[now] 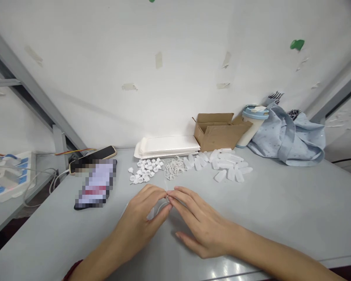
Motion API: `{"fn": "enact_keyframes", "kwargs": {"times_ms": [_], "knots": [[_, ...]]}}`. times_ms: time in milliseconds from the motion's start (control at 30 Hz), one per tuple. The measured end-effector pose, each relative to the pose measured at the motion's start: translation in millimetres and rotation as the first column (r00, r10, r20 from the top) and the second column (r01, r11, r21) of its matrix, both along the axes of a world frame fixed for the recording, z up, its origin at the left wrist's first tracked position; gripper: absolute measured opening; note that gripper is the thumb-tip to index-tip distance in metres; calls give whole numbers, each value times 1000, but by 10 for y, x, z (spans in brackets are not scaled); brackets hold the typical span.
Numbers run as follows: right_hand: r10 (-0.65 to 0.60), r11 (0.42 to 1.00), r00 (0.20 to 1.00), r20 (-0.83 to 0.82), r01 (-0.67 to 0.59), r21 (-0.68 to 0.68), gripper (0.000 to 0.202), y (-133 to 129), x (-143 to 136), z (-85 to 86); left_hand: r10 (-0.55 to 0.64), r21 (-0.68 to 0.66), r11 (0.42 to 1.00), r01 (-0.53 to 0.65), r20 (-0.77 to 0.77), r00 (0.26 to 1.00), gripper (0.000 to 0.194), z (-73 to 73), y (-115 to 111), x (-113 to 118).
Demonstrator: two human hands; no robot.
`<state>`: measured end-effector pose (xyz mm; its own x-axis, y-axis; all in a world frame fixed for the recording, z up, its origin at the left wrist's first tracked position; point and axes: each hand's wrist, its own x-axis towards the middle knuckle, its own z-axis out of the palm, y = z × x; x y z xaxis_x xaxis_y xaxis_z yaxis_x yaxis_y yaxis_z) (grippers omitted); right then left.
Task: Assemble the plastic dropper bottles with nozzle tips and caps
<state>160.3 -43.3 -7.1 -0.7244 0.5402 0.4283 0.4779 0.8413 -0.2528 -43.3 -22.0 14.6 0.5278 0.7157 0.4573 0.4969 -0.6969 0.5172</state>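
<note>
Close to the table's front, my left hand (142, 212) pinches a thin white cord (162, 207) between thumb and fingertips. Fingertips of my right hand (203, 222) meet it at the same spot, and its thumb sticks out apart below. A faint clear strand rises above the joined fingertips. Part of a translucent piece shows under my left palm, mostly hidden. Just beyond my hands lie small white caps (146, 169), a tangle of white cord loops (174, 167) and several translucent plastic sleeves (228, 162).
Flat white boxes (169, 144) and an open cardboard box (222, 136) stand against the wall. A lidded cup (251, 127) and a light blue bag (292, 136) are at right. At left lie a phone (95, 158), a blurred-out item (96, 185) and a power strip (14, 175).
</note>
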Motion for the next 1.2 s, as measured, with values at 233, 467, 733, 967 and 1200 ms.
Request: {"fn": "enact_keyframes", "kwargs": {"times_ms": [233, 467, 733, 967, 1200], "knots": [[-5, 998, 1000, 0, 5, 60, 60, 29, 41, 19, 36, 62, 997, -38, 42, 998, 14, 8, 19, -2], [-582, 796, 769, 264, 605, -5, 33, 321, 389, 146, 128, 57, 989, -133, 81, 988, 11, 36, 26, -48], [-793, 438, 360, 491, 897, 51, 29, 534, 690, 213, 147, 62, 987, -150, 53, 988, 12, 14, 53, -87], [-726, 515, 433, 534, 857, 4, 32, 485, 594, 203, 134, 104, 985, -141, 71, 988, 13, 45, 38, -43], [-363, 895, 853, 375, 431, -115, 25, 264, 330, 113, 142, 80, 986, -146, 50, 989, 12, 26, 39, -39]]}}
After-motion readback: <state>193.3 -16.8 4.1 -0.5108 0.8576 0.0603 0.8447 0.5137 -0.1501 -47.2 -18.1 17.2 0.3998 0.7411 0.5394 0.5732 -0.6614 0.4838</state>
